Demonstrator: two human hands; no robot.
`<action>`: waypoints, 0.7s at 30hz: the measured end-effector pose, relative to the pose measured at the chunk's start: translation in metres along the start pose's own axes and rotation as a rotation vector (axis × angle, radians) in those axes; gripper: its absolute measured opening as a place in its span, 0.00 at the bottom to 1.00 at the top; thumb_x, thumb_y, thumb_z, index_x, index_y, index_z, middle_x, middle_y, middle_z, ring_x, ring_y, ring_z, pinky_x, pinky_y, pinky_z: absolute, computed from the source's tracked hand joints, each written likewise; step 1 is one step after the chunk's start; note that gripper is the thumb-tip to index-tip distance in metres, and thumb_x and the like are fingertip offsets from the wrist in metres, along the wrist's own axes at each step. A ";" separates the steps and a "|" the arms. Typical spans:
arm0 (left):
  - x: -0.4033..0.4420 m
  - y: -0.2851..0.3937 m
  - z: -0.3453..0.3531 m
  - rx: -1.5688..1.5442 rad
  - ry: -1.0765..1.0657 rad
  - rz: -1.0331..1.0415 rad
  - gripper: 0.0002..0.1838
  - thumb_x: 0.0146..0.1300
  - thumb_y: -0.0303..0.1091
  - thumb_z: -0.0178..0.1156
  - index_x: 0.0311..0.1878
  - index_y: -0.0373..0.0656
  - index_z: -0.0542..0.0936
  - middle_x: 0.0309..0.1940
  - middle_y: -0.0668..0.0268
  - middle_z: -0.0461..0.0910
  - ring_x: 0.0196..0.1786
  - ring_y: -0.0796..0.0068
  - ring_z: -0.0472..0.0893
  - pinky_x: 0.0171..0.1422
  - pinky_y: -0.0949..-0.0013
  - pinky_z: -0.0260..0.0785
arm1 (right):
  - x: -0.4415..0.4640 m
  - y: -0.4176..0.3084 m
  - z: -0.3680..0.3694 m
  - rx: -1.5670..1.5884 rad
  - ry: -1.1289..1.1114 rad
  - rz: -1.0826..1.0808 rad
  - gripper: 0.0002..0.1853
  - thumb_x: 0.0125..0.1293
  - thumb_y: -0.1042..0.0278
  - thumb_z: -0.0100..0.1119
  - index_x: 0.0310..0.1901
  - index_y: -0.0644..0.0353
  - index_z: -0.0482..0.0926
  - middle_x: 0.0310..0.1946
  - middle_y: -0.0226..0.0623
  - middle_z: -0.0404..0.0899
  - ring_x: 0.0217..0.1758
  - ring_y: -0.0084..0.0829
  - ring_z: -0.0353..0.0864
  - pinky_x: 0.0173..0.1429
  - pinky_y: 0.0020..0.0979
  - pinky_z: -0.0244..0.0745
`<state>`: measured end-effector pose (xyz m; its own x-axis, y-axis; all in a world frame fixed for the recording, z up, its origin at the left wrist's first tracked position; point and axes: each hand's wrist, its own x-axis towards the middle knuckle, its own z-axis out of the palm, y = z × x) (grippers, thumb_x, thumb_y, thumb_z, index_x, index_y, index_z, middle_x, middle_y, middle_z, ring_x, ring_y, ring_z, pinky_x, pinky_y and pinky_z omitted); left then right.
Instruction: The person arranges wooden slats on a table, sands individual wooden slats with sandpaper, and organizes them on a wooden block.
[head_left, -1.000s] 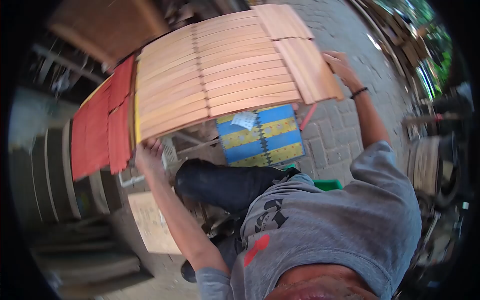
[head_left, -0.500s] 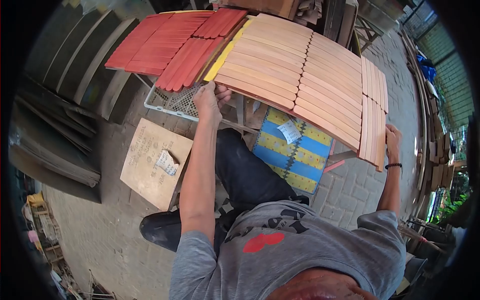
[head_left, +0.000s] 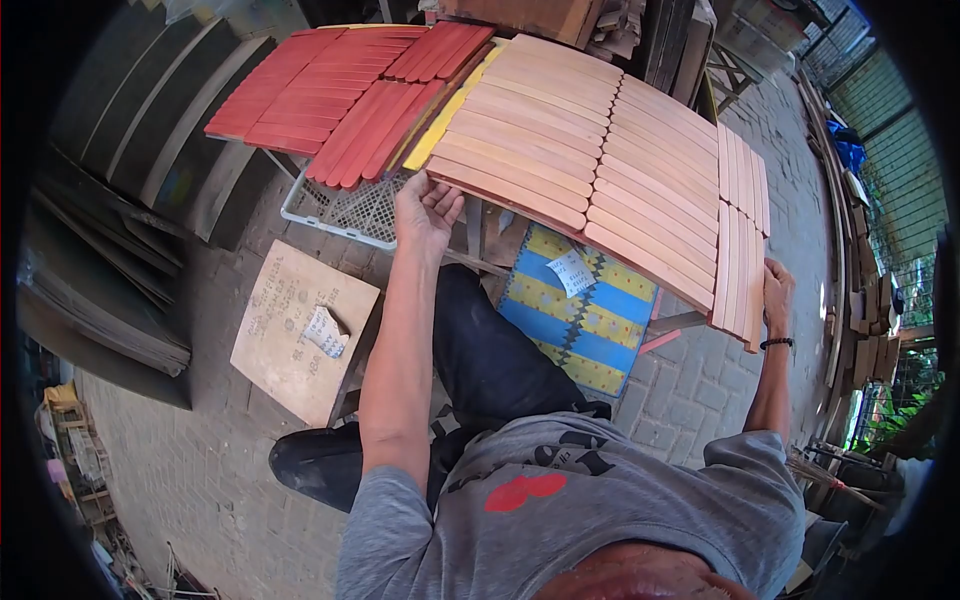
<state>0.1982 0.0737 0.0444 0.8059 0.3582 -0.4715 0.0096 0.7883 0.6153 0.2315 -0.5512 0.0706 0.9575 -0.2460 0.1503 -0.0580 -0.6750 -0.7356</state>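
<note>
Rows of bare, round-ended wooden slats (head_left: pixel 530 130) lie side by side on a board whose yellow edge (head_left: pixel 455 108) shows at the left. My left hand (head_left: pixel 430 212) is at the board's near left corner, its thumb at the edge and fingers curled beneath. At the far right end, my right hand (head_left: pixel 777 292) grips the edge beside the lengthwise slats (head_left: pixel 738 250); its fingertips are partly hidden. Red-painted slats (head_left: pixel 330 95) lie in groups to the left of the bare ones.
Below stand a white plastic crate (head_left: pixel 340 212) and a low wooden board (head_left: pixel 300 335) with handwriting and a crumpled paper piece. A blue-and-yellow patterned panel (head_left: pixel 575 315) leans under the slats. Dark sheets (head_left: pixel 100 280) are stacked at left; timber (head_left: pixel 870 300) lines the right.
The view has shifted slightly. My left hand has turned a little, its curled fingers showing more at the corner. My right hand stays at the right end, slightly lower in view.
</note>
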 end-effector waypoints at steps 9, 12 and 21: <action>-0.006 -0.003 0.004 -0.081 -0.002 0.003 0.15 0.70 0.46 0.60 0.47 0.44 0.78 0.44 0.62 0.80 0.48 0.66 0.82 0.55 0.63 0.79 | 0.007 0.009 -0.004 -0.079 -0.041 -0.032 0.18 0.70 0.67 0.59 0.53 0.72 0.85 0.40 0.39 0.88 0.42 0.24 0.83 0.49 0.29 0.77; -0.008 -0.002 0.003 -0.072 0.017 0.044 0.13 0.73 0.45 0.57 0.43 0.45 0.77 0.40 0.63 0.81 0.44 0.66 0.84 0.52 0.63 0.81 | 0.006 0.012 -0.002 -0.021 -0.039 -0.017 0.18 0.71 0.67 0.59 0.54 0.72 0.84 0.41 0.38 0.88 0.42 0.24 0.83 0.49 0.29 0.77; -0.005 -0.007 0.001 0.132 0.045 0.251 0.11 0.76 0.42 0.57 0.45 0.43 0.76 0.36 0.66 0.80 0.38 0.72 0.84 0.42 0.69 0.83 | 0.013 0.024 -0.004 -0.088 -0.008 -0.008 0.17 0.71 0.68 0.58 0.54 0.70 0.85 0.42 0.40 0.89 0.45 0.26 0.84 0.52 0.29 0.77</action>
<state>0.1947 0.0660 0.0434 0.7654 0.5585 -0.3198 -0.1079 0.6013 0.7917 0.2419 -0.5736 0.0572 0.9603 -0.2349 0.1504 -0.0745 -0.7357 -0.6732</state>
